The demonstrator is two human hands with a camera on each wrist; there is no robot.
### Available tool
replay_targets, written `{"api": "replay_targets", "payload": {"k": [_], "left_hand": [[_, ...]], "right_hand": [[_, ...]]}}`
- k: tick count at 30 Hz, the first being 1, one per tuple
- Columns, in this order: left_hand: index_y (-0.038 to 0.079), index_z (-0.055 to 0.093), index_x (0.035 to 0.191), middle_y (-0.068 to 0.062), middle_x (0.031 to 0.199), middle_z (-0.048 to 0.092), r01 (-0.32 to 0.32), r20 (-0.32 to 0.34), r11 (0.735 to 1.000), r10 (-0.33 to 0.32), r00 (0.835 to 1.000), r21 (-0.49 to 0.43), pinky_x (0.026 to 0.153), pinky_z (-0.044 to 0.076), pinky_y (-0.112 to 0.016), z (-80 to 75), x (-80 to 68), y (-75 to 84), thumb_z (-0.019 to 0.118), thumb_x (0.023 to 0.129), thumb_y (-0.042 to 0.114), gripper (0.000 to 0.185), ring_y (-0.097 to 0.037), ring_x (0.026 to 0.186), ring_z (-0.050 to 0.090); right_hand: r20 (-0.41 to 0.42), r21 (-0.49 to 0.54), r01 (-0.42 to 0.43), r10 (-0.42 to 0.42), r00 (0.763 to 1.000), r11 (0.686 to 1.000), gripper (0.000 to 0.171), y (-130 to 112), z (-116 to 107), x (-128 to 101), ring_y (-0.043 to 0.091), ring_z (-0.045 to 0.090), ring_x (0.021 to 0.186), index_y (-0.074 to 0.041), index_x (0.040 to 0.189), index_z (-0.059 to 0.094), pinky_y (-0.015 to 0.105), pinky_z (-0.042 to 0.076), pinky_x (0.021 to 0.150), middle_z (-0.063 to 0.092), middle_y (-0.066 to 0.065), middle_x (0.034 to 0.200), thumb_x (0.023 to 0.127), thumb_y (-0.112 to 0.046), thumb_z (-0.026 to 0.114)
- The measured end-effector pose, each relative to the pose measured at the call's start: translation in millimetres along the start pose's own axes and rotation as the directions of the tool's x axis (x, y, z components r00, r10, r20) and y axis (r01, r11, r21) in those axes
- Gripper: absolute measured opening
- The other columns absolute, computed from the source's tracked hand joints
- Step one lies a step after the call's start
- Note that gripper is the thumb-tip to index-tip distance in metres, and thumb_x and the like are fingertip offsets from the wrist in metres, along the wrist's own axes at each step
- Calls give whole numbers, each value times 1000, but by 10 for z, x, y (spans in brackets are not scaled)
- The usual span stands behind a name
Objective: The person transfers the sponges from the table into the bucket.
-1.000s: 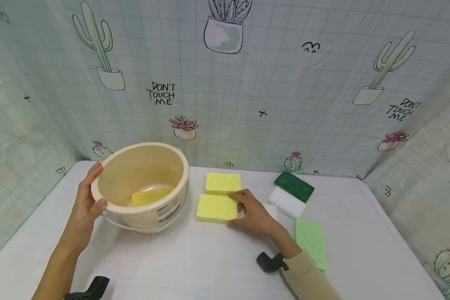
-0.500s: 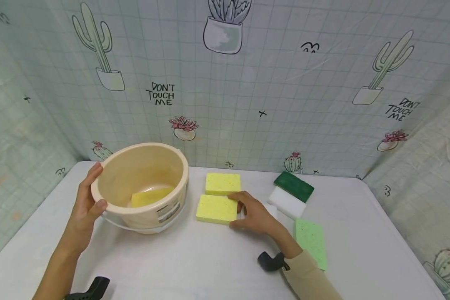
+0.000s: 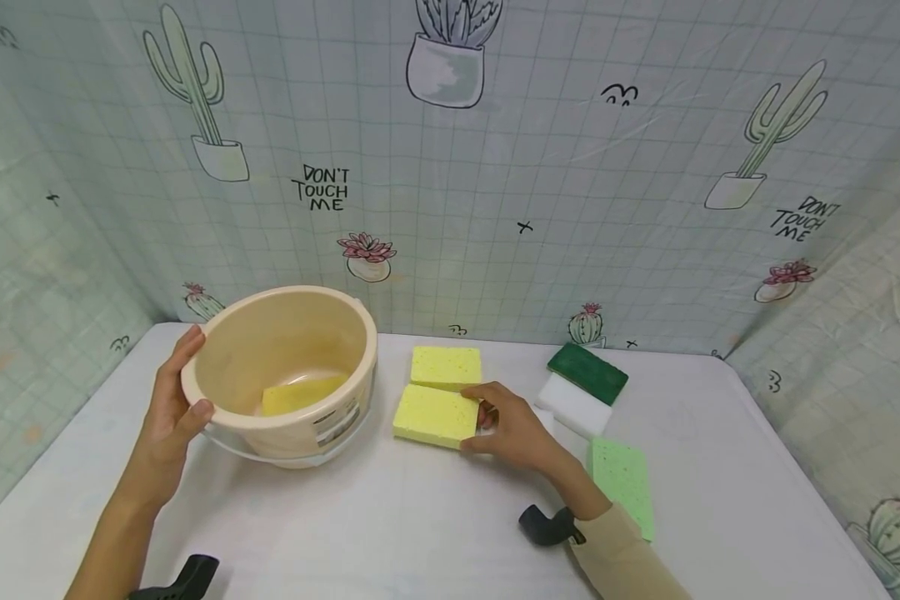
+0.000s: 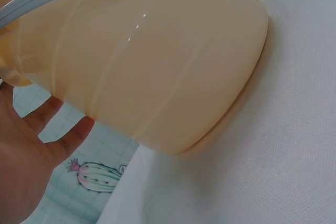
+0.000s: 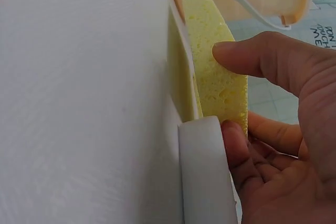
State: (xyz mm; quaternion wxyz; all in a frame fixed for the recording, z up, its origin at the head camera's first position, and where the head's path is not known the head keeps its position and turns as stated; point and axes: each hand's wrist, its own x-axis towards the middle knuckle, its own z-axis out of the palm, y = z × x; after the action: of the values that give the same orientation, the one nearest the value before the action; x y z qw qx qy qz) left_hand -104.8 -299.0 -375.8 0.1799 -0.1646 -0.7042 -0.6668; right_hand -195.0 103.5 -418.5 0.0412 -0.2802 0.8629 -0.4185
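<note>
My left hand grips the cream bucket at its left side, thumb on the rim and fingers along the outer wall. A yellow sponge lies inside the bucket. With thumb and fingers my right hand pinches the right end of another yellow sponge, just right of the bucket. In the right wrist view this sponge stands close over the tabletop, with my thumb pressed on its near side edge. A third yellow sponge lies directly behind it.
Beside my right hand lies a white sponge, mostly hidden by the hand in the head view. Farther right are another white sponge, a dark green scouring pad and a light green sponge. A cactus-print curtain hangs behind the white table.
The front yellow sponge has tilted up slightly and shifted a little with my right hand, overlapping the rear sponge more. My left hand and the bucket have stayed in place.
</note>
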Motion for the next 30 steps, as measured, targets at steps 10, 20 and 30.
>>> {"api": "replay_targets", "payload": {"k": [10,20,30], "left_hand": [[16,21,153,-1,159,3,27,-19,997,-26,999,67,98,34,-12,-8,-9,18,47,92,5,68,-23,144,11],[16,20,153,-1,159,2,26,-16,998,-25,1000,65,98,33,-12,-8,0,21,47,92,4,68,-22,144,10],[15,20,153,-1,159,2,24,-8,998,-23,1000,62,99,33,-12,-19,7,22,46,92,5,67,-23,144,10]], "right_hand": [[-39,54,25,-23,999,998,64,-116,-136,-19,17,55,81,-4,127,57,30,52,78,55,4,104,71,-15,85],[-91,33,51,-47,995,998,63,-335,-337,8,16,54,84,-8,127,58,32,52,79,56,0,108,71,-18,85],[-111,38,85,-80,991,996,63,-500,-539,72,18,53,85,-9,128,58,35,52,80,55,1,110,72,-18,85]]}}
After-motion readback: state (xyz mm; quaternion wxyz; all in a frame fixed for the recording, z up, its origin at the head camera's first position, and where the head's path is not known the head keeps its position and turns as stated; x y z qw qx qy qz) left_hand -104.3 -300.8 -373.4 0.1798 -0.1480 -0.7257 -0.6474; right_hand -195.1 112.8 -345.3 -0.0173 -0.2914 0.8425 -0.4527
